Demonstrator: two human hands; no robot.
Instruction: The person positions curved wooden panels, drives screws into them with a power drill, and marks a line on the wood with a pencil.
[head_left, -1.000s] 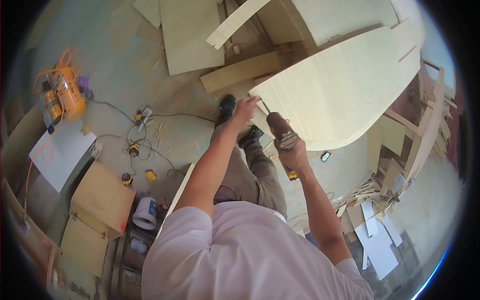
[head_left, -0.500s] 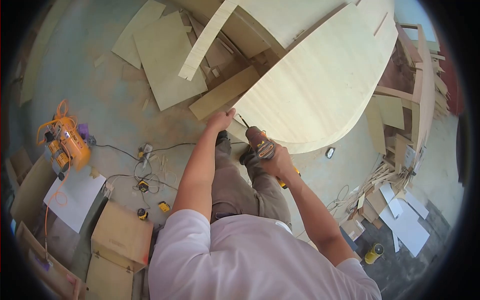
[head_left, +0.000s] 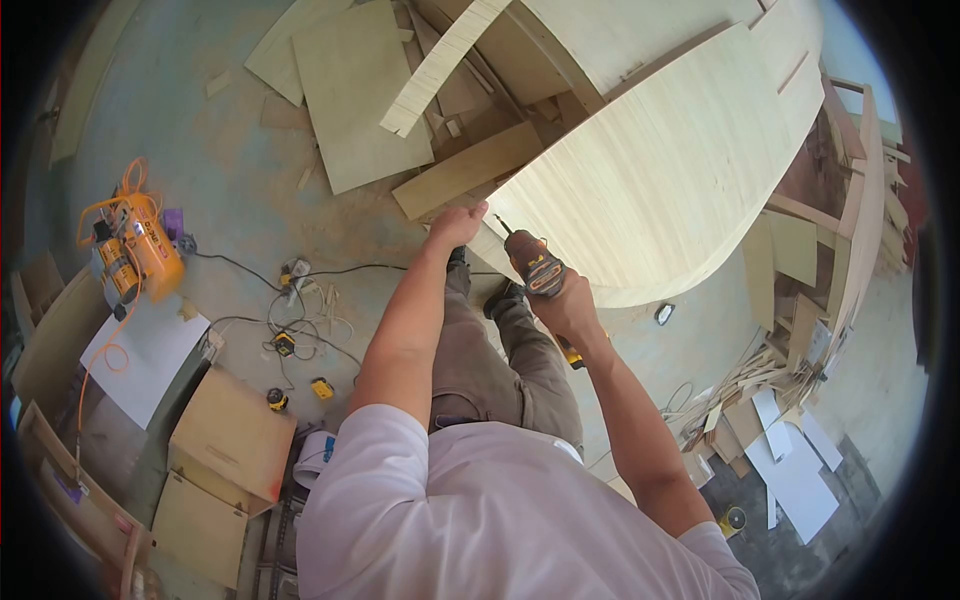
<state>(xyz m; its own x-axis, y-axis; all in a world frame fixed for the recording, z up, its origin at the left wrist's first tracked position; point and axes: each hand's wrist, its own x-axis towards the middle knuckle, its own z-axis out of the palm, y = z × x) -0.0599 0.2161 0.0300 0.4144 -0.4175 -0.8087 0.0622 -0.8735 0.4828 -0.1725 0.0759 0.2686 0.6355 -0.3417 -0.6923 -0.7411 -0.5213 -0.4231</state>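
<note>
Plywood panel (head_left: 660, 170) blocks ahead (floor (head_left: 200, 110) probably open leftward).

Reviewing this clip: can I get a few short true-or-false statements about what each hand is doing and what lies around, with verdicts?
1. The right hand grips a power drill. True.
2. The left hand is at the edge of the curved plywood panel. True.
3. The drill's bit points away from the panel, down at the floor. False: the bit points up at the panel's edge, close beside the left hand.
4. The orange compressor sits on top of the panel. False: it stands on the floor far to the left, next to a white sheet.
</note>
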